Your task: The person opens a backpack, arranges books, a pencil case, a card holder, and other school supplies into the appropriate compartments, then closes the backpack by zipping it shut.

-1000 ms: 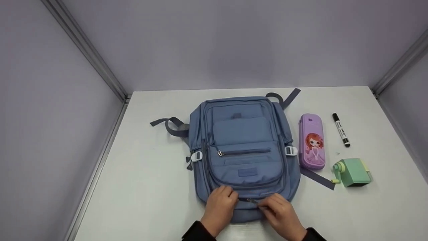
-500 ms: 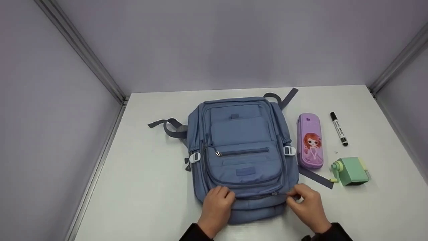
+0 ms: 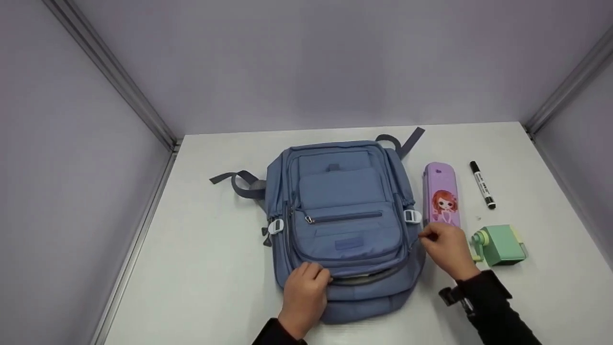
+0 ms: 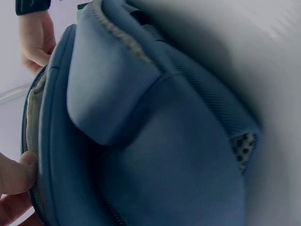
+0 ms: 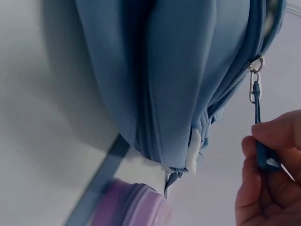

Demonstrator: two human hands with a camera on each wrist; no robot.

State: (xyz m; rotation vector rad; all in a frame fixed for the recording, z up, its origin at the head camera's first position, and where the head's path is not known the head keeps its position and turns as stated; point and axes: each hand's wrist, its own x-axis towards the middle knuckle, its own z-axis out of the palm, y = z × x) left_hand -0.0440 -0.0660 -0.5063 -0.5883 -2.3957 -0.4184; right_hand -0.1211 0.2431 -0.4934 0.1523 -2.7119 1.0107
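My right hand [image 3: 448,248], lower right of frame, pinches a cloth zipper pull [image 5: 265,157]; my left hand [image 3: 305,294] grips the soft-sided fabric backpack [image 3: 342,189].

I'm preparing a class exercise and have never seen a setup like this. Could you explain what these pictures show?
No machine is at work here: a person uses a bare left hand and right hand. The wide picture is taken from the person's head, looking forward and down; the two close ones are taken from the left and right wrists.

On the white table lies a blue backpack. To its right are a purple pencil case, a black-and-white marker and a green pencil sharpener with a crank.

The left hand grips the edge of a partly unzipped opening in the backpack, while the right hand pinches the zipper's cord.
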